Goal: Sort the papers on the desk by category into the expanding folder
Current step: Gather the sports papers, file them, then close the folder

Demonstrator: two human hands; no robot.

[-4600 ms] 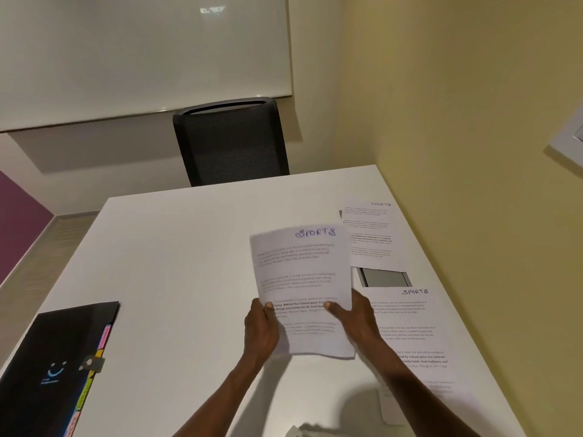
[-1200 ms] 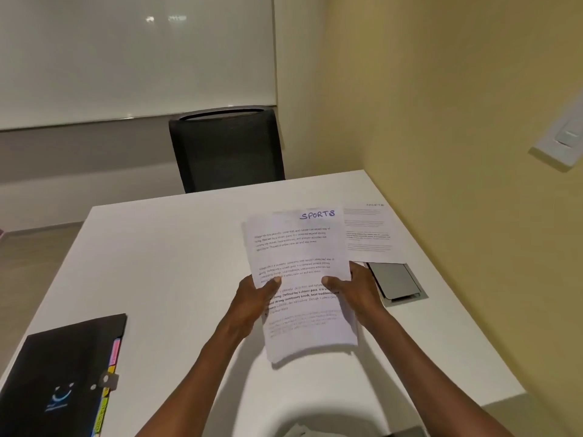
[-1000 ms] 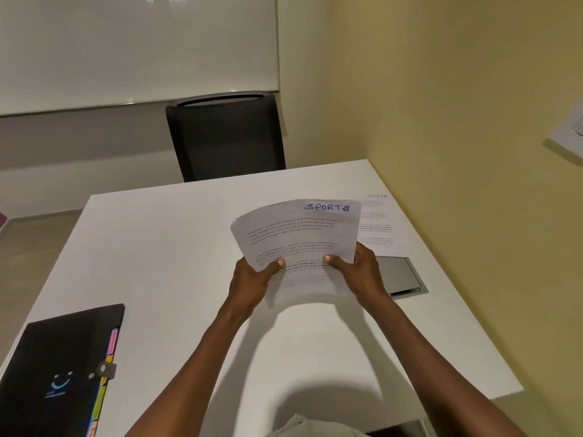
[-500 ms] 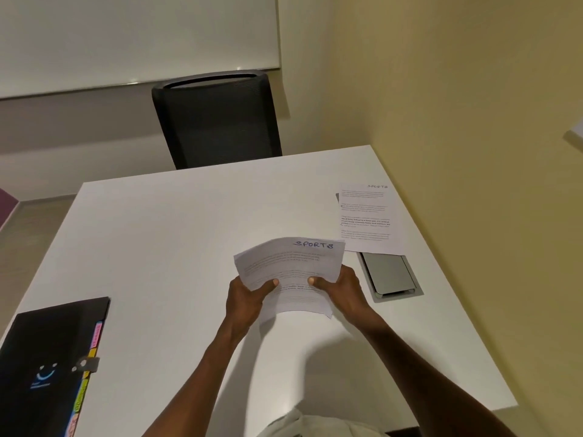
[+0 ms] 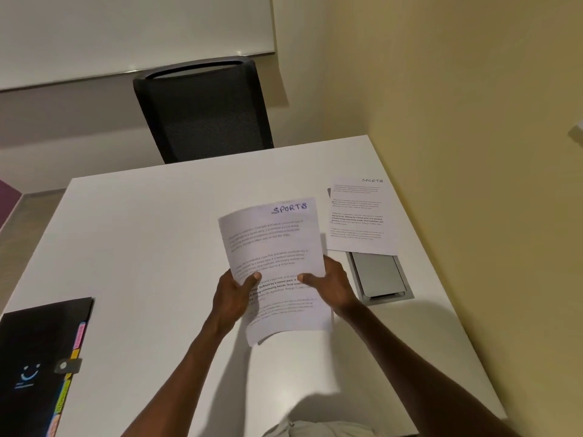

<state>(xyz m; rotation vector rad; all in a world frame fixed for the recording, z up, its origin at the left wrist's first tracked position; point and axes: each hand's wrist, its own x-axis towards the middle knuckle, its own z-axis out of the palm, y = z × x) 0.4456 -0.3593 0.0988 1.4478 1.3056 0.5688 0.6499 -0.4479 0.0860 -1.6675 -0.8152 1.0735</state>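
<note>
I hold a small stack of white printed papers (image 5: 271, 247) headed "SPORTS" in blue ink above the middle of the white desk (image 5: 132, 247). My left hand (image 5: 233, 298) grips its left edge, thumb on top. My right hand (image 5: 334, 288) grips its right edge the same way. Another sheet headed "SPORTS" (image 5: 359, 212) lies flat near the desk's right edge. The black expanding folder (image 5: 34, 367) lies closed at the front left corner, with coloured tabs along its right side.
A grey cable hatch (image 5: 378, 275) is set into the desk just right of my right hand, partly under the lying sheet. A black mesh chair (image 5: 202, 111) stands behind the desk's far edge. A yellow wall (image 5: 473, 121) borders the right side.
The held stack tipped towards me, then came back up so its whole front shows. A second SPORTS sheet that lay near the front right 4.6 s ago is gone from the desk.
</note>
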